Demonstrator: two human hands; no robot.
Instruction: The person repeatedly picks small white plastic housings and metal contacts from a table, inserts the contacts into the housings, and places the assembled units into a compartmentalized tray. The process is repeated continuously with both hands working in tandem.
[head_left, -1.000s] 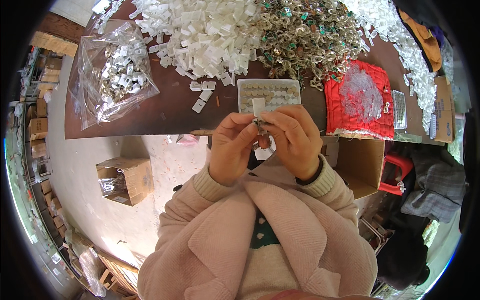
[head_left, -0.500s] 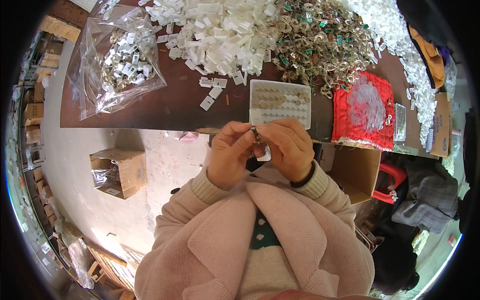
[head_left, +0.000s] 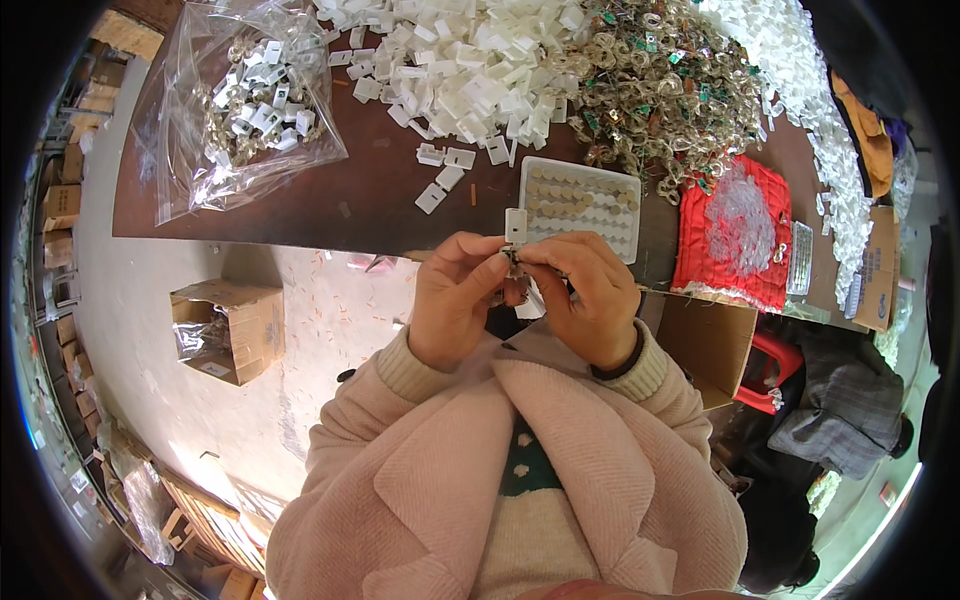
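Observation:
My left hand [head_left: 462, 296] and my right hand [head_left: 587, 296] meet at the table's front edge, fingers closed in a pinch. Between their fingertips is a small white plastic casing [head_left: 515, 226], its upper end sticking up past the fingers. A small dark part shows at the fingertips, too small to make out. Another white piece [head_left: 530, 300] shows lower down between the hands; what it belongs to is hidden. Just beyond the fingers lies a white tray [head_left: 628, 250] with rows of small round tan discs.
Heaps of white casings [head_left: 455, 70] and of coiled clear wires with green boards [head_left: 665, 95] cover the far table. A clear bag [head_left: 265, 120] of assembled pieces lies left. Right are a red cloth [head_left: 735, 270] with clear plastic bits and a cardboard box [head_left: 705, 350]. Another box [head_left: 230, 325] stands on the floor.
The view has shifted slightly, so the table things sit a little further right and up. More of the white casing now shows above my fingertips. Both hands keep their pinch.

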